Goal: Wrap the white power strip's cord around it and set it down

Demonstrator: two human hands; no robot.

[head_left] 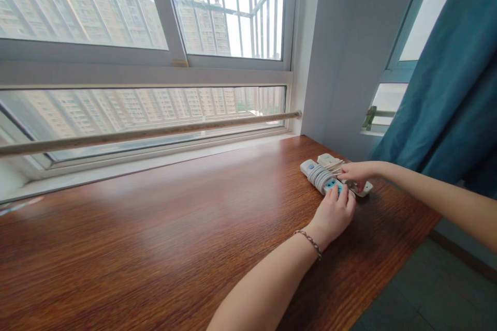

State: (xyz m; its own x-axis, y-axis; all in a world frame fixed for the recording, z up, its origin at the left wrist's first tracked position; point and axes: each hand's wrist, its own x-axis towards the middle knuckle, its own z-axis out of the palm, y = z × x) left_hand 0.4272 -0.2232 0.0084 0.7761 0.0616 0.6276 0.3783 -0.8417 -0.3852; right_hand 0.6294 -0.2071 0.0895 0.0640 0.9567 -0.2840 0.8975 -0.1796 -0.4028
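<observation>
Two power strips lie side by side near the far right corner of the wooden table. The nearer power strip (309,167) is white with a blue socket face, and its grey cord is wound round its middle. My left hand (334,213) has its fingers curled over this strip's near end. Just behind lies a second, white power strip (325,159), also with its cord wrapped about it. My right hand (360,171) reaches in from the right, its fingers bent down over that strip and its cord. Its fingertips are partly hidden.
The brown wooden table (155,238) runs along a window with a metal rail (174,128) low across it. A white wall (345,62) stands behind the far corner. A blue curtain (446,77) hangs at the right, and the floor (415,289) shows beyond the table's right edge.
</observation>
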